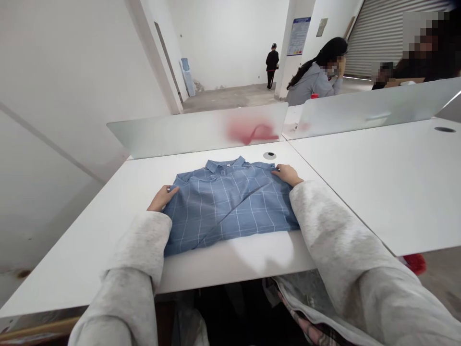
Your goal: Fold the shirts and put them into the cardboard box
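Observation:
A blue shirt [230,202] with thin white checks lies spread on the white table [108,206], its collar toward the far side. A diagonal crease runs across its body, and the lower part looks folded under. At the shirt's left shoulder, my left hand [162,197] pinches the cloth between thumb and fingers. My right hand [286,174] grips the fabric by the right shoulder. Both hands are closed on the shirt, which rests on the tabletop.
Frosted dividers [201,127] line the table's far edge, with a blurred red thing behind one. Near the collar is a round cable hole [270,155]. A second white table [389,178] adjoins on the right. Several people sit or stand beyond.

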